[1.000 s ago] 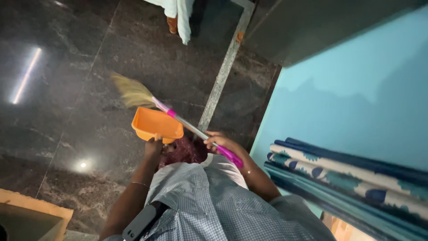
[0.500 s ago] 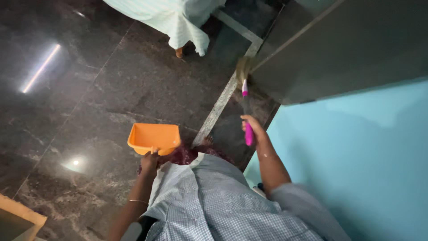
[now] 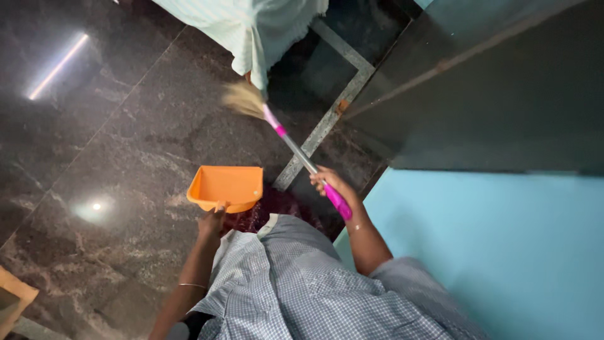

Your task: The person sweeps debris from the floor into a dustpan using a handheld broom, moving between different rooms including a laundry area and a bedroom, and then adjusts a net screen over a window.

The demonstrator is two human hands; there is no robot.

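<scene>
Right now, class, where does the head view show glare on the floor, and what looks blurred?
Head view: the polished dark floor mirrors a bright strip light at top left and a small round lamp spot lower left; the broom bristles smear with motion blur, while the orange dustpan stays sharp.

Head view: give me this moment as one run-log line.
left hand: holds orange dustpan above dark floor | right hand: grips broom, bristles near hanging pale cloth | blue wall at right

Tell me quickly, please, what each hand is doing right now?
Left hand: closed on the orange plastic dustpan.
Right hand: closed on the pink-and-silver handled grass broom.
</scene>
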